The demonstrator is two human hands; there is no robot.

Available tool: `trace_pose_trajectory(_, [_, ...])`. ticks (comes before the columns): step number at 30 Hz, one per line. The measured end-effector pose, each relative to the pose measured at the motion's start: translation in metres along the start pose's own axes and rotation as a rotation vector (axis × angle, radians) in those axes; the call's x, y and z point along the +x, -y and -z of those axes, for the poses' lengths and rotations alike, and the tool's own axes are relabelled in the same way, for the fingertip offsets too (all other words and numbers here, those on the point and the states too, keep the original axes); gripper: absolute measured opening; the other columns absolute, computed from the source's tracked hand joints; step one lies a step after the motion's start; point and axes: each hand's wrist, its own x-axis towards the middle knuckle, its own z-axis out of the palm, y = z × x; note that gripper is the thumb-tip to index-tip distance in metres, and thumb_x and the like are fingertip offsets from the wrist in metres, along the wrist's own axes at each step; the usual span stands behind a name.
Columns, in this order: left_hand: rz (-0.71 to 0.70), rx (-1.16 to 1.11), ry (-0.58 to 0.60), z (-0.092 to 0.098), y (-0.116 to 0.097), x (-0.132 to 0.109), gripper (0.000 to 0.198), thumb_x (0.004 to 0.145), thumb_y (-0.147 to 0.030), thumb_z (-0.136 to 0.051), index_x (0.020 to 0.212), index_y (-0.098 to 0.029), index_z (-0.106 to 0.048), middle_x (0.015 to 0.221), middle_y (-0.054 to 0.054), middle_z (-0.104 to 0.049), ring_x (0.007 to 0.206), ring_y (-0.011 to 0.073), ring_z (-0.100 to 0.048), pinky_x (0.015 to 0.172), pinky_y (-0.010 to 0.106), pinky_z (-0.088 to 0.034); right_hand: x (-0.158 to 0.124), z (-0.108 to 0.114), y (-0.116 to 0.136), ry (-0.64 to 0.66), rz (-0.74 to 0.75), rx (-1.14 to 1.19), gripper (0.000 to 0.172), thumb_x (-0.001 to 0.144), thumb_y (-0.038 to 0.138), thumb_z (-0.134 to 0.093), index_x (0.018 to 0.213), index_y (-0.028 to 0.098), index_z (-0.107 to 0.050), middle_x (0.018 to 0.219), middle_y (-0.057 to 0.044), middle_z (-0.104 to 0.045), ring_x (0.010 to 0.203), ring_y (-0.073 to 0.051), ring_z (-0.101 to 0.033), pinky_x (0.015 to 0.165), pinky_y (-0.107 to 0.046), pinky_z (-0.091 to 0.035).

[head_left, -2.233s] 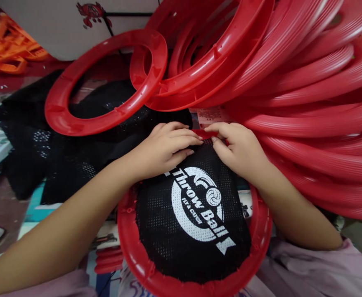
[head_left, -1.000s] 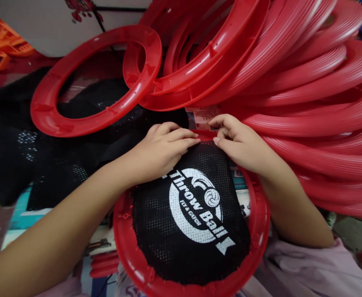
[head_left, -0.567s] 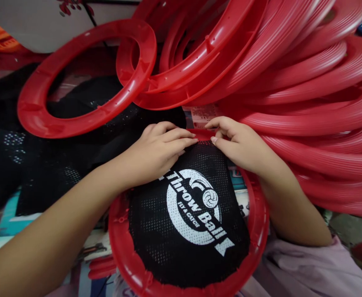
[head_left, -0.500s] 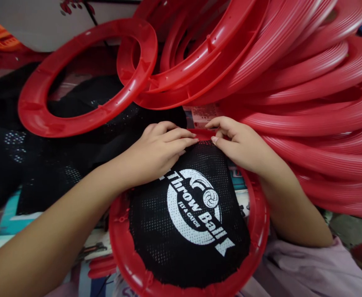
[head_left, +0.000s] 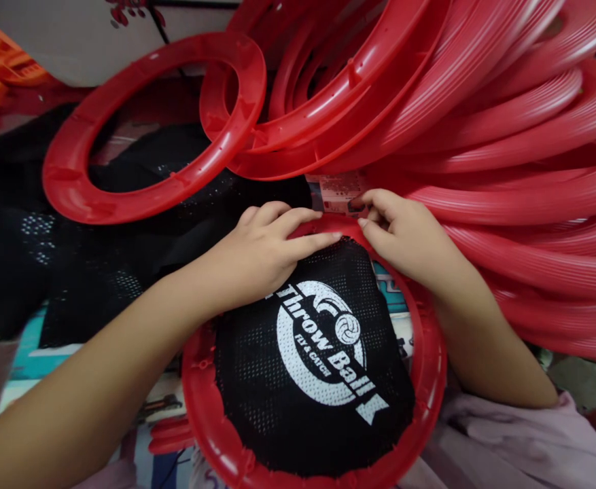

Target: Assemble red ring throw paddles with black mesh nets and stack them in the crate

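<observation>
A red plastic ring (head_left: 433, 380) lies in front of me, with black mesh fabric (head_left: 257, 367) across it. White "Throw Ball" lettering (head_left: 323, 346) is printed on the mesh. Around the left and bottom the mesh meets the ring; at the upper right a gap shows between them. My left hand (head_left: 277, 244) lies flat with fingers spread over the mesh's top edge and the ring's far rim. At the upper right, my right hand (head_left: 394, 227) has its fingers curled and its thumb against the ring's rim. Its curled fingertips are partly hidden.
Another red ring (head_left: 68, 163) rests on a heap of black mesh fabric (head_left: 7, 272) at the left. A large pile of red rings (head_left: 522, 204) leans across the back and right. Orange plastic parts (head_left: 7, 64) sit at the far left. Printed paper (head_left: 341, 187) lies beyond the rim.
My right hand has shifted slightly right along the rim, off the mesh edge. My left index finger reaches farther along that edge. The gap at the upper right looks wider.
</observation>
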Motion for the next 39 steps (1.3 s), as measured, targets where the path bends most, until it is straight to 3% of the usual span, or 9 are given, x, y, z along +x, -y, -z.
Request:
trace_pose_trajectory(4, [0.043,0.084,0.018,0.006,-0.001,-0.008,0.053,0.089,-0.014,-0.044,0.135,-0.039,-0.054,0.137,0.013,-0.047,0.11,0.0355,-0.048,0.086,0.054,-0.046,-0.012,0.014,0.013,0.022,0.115,0.027,0.01,0.085,0.018,-0.059,0.09,0.018,-0.067,0.069,0.002,-0.063,0.059,-0.011,-0.054,0.056,-0.023,-0.039])
trace_pose_trajectory(9, [0.174,0.246,0.146,0.029,-0.014,-0.021,0.061,0.083,-0.007,-0.043,0.138,-0.031,-0.051,0.127,0.017,-0.05,0.091,0.0306,-0.053,0.073,0.044,-0.049,-0.024,0.026,0.024,0.247,0.322,-0.159,0.011,0.088,0.02,-0.06,0.083,0.017,-0.07,0.075,0.0,-0.07,0.067,-0.013,-0.061,0.064,-0.025,-0.041])
trace_pose_trajectory(14, [0.276,0.35,0.239,0.045,-0.025,-0.035,0.052,0.082,-0.013,-0.045,0.129,-0.03,-0.057,0.093,0.011,-0.056,0.061,0.022,-0.05,0.055,0.036,-0.041,-0.024,0.011,0.03,0.395,0.342,-0.616,0.025,0.094,0.028,-0.051,0.085,0.015,-0.071,0.084,-0.009,-0.073,0.078,-0.024,-0.066,0.066,-0.033,-0.039])
trace_pose_trajectory(17, [0.295,0.299,0.227,0.049,-0.027,-0.036,0.045,0.084,-0.017,-0.047,0.126,-0.027,-0.058,0.084,0.008,-0.056,0.054,0.0186,-0.049,0.054,0.034,-0.04,-0.028,-0.001,0.038,0.435,0.379,-0.716,0.028,0.096,0.027,-0.048,0.087,0.014,-0.071,0.085,-0.011,-0.073,0.078,-0.026,-0.066,0.066,-0.035,-0.038])
trace_pose_trajectory(22, [0.27,0.236,0.11,0.047,-0.025,-0.014,0.037,0.092,-0.026,-0.047,0.122,-0.01,-0.06,0.098,0.017,-0.066,0.091,0.0341,-0.063,0.079,0.049,-0.051,-0.034,-0.017,0.045,0.356,0.382,-0.767,0.022,0.094,0.021,-0.052,0.087,0.013,-0.07,0.083,-0.012,-0.071,0.078,-0.026,-0.066,0.061,-0.034,-0.037])
trace_pose_trajectory(26, [0.117,-0.141,0.026,0.031,-0.016,0.008,0.026,0.092,-0.019,-0.047,0.105,-0.012,-0.068,0.124,0.015,-0.063,0.117,0.0274,-0.058,0.101,0.045,-0.048,-0.035,-0.022,0.042,0.33,0.337,-0.76,0.025,0.092,0.011,-0.047,0.081,0.014,-0.07,0.081,-0.011,-0.07,0.077,-0.025,-0.066,0.056,-0.032,-0.033])
trace_pose_trajectory(29, [0.141,-0.363,0.014,0.022,-0.01,0.012,0.024,0.091,-0.018,-0.049,0.104,-0.013,-0.069,0.128,0.014,-0.063,0.12,0.0224,-0.059,0.104,0.04,-0.048,-0.036,-0.018,0.042,0.29,0.283,-0.715,0.024,0.092,0.016,-0.047,0.081,0.015,-0.068,0.08,-0.01,-0.07,0.076,-0.024,-0.067,0.056,-0.032,-0.033])
trace_pose_trajectory(33, [0.198,-0.48,-0.014,0.019,-0.008,0.009,0.023,0.09,-0.021,-0.052,0.099,-0.012,-0.07,0.125,0.014,-0.065,0.118,0.0222,-0.061,0.102,0.039,-0.049,-0.039,-0.016,0.045,0.328,0.235,-0.709,0.024,0.095,0.024,-0.046,0.088,0.014,-0.067,0.083,-0.011,-0.071,0.074,-0.026,-0.067,0.055,-0.032,-0.033])
trace_pose_trajectory(39, [0.18,-0.459,-0.011,0.019,-0.009,0.005,0.023,0.091,-0.021,-0.05,0.096,-0.012,-0.071,0.126,0.014,-0.062,0.116,0.0221,-0.061,0.102,0.039,-0.049,-0.039,-0.019,0.047,0.471,0.256,-0.736,0.024,0.089,0.007,-0.045,0.087,0.015,-0.068,0.084,-0.01,-0.07,0.075,-0.026,-0.067,0.052,-0.033,-0.029])
